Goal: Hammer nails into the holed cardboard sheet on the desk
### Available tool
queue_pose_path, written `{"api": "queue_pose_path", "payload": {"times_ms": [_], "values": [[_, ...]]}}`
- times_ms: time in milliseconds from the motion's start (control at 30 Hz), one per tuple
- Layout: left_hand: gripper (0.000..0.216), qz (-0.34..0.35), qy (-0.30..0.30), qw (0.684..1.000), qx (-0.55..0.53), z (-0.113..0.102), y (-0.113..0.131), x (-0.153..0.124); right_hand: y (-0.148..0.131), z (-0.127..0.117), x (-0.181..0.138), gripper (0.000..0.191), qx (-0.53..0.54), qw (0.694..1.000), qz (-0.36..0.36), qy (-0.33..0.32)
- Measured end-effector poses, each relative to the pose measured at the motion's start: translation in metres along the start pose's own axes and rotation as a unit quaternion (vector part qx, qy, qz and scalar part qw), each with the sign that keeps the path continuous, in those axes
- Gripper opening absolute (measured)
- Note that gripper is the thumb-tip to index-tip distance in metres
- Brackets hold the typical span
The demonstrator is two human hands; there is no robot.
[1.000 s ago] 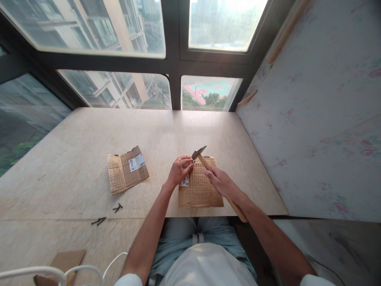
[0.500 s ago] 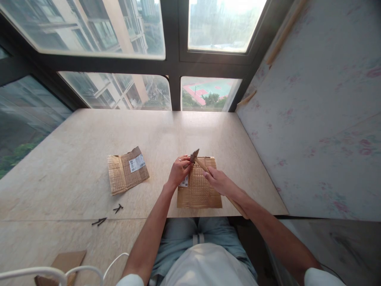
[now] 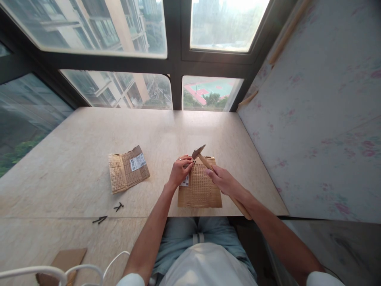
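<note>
My right hand (image 3: pixel 221 179) is wrapped round the wooden handle of a hammer (image 3: pixel 205 162), whose metal head is raised over the far left part of a cardboard sheet (image 3: pixel 204 194). Close by the hammer head, my left hand (image 3: pixel 180 170) pinches a small dark nail (image 3: pixel 194 162) against the cardboard; its lower end is too small to make out. A ring is on one finger of that hand. Partly under my left hand, a white label (image 3: pixel 185 181) shows on the sheet, which lies near the front edge of the sill.
A second creased cardboard piece (image 3: pixel 127 169) with a label lies to the left. Dark nails (image 3: pixel 118 207) are scattered in front of it, with more nails (image 3: pixel 100 219) nearer me. A white cable (image 3: pixel 114 262) curves at lower left. Windows stand behind; a papered wall (image 3: pixel 321 131) is at right.
The hammer head has lifted and shifted right, away from the left fingers, uncovering the nail. My right hand has moved slightly right, while my left hand stays in place on the cardboard.
</note>
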State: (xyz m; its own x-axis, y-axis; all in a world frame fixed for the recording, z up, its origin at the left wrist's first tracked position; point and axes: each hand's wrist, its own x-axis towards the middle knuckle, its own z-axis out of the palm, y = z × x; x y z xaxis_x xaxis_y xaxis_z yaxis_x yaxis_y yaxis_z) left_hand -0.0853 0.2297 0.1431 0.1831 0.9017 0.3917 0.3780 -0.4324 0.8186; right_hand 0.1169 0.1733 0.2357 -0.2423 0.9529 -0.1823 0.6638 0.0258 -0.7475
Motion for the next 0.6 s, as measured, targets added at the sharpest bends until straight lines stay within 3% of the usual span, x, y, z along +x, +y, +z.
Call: {"api": "queue_pose_path", "payload": {"times_ms": [167,333,467,600], "values": [[0.013,-0.003,0.003,1.000,0.001,0.001,0.002,0.000,-0.004,-0.006,-0.009,0.029,0.116,0.990,0.077,-0.002],[0.018,0.005,0.017,0.999,0.041,-0.008,0.008,-0.003,0.009,-0.003,-0.022,0.033,0.262,0.954,0.147,-0.020],[0.023,-0.003,0.097,0.990,0.103,-0.040,0.008,-0.023,0.021,0.000,-0.036,0.039,0.325,0.935,0.144,0.003],[0.024,-0.080,0.184,0.959,0.202,-0.092,-0.002,-0.070,0.028,0.002,-0.051,0.041,0.362,0.918,0.161,0.030]]}}
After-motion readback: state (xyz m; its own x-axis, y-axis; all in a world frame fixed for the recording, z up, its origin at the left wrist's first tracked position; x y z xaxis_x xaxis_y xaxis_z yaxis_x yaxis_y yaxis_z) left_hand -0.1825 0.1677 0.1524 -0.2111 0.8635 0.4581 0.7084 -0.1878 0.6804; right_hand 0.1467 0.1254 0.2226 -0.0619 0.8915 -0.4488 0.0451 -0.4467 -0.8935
